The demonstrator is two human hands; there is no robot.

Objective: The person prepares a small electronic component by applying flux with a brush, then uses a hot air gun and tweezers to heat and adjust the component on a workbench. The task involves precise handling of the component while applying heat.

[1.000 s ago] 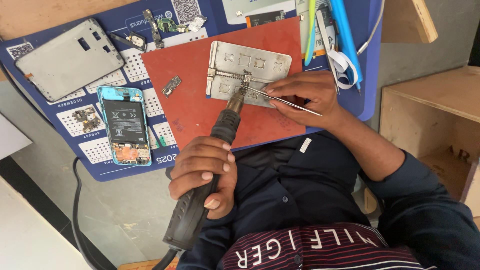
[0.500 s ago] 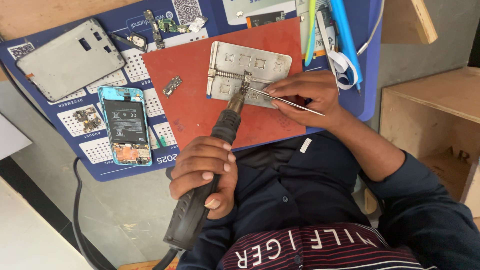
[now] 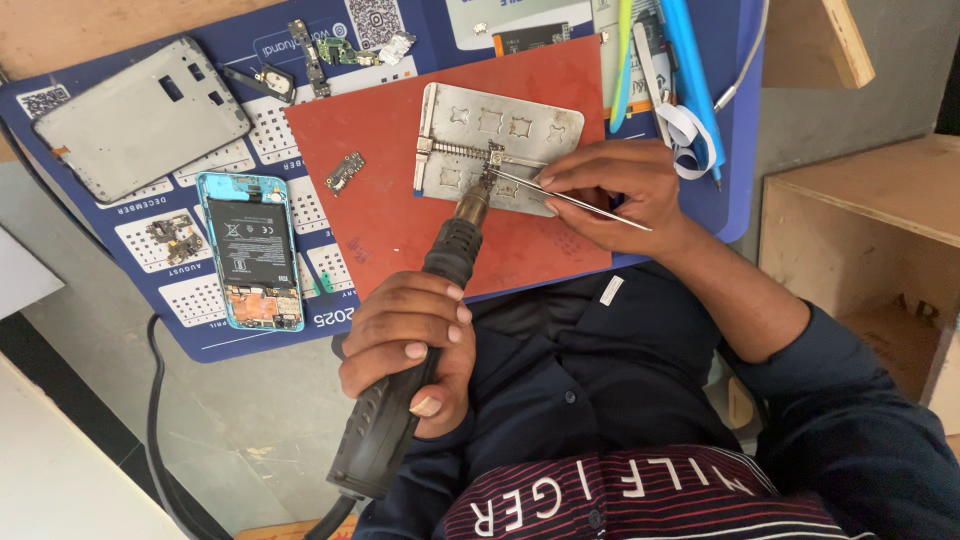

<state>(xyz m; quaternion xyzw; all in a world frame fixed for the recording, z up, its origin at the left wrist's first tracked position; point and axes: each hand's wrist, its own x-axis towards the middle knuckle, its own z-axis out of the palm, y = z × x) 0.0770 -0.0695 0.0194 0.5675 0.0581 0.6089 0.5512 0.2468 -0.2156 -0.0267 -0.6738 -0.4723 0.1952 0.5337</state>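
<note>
My left hand (image 3: 405, 345) grips the black handle of a hot-air gun (image 3: 385, 440). Its metal nozzle (image 3: 472, 205) points at a silver perforated holder plate (image 3: 470, 125) lying on a red mat (image 3: 380, 230). My right hand (image 3: 610, 190) rests on the plate's right edge and pinches slim metal tweezers (image 3: 590, 200). The tweezer tips reach a small part (image 3: 493, 160) clamped on the plate, right beside the nozzle. Whether the tips touch the part is too small to tell.
An opened phone with a blue frame (image 3: 250, 250), a grey back cover (image 3: 140, 115) and small circuit boards (image 3: 345, 172) lie on a blue work mat (image 3: 200, 330). Tools and pens (image 3: 680, 70) sit at the top right. A wooden box (image 3: 880, 220) stands at the right. A black cable (image 3: 155, 400) runs down the left.
</note>
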